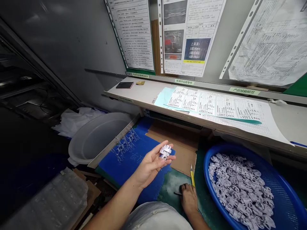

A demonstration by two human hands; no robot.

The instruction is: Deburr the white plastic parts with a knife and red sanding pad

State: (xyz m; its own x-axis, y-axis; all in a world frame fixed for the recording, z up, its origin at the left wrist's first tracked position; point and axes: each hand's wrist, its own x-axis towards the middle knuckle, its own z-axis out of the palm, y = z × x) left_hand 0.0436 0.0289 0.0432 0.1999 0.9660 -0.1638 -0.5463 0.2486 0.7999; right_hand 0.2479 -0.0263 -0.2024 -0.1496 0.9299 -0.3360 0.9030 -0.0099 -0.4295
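Observation:
My left hand [150, 166] is raised over the blue mat [124, 161], palm up, with its fingertips pinched on a small white plastic part [165, 151]. My right hand [189, 198] rests low on the green bench top, fingers curled around a yellow utility knife [192, 176] whose blade points away from me. Just right of that hand stands a blue basket [287, 204] filled with several more white plastic parts [240, 188].
Clear sprue pieces [124, 143] lie on the mat's far left beside a metal rail. A white tub [96, 137] sits left of it, cardboard [179, 143] behind. The shelf [144, 92] carries papers [216, 105], a dark phone [124, 85]; instruction sheets [189, 35] hang above.

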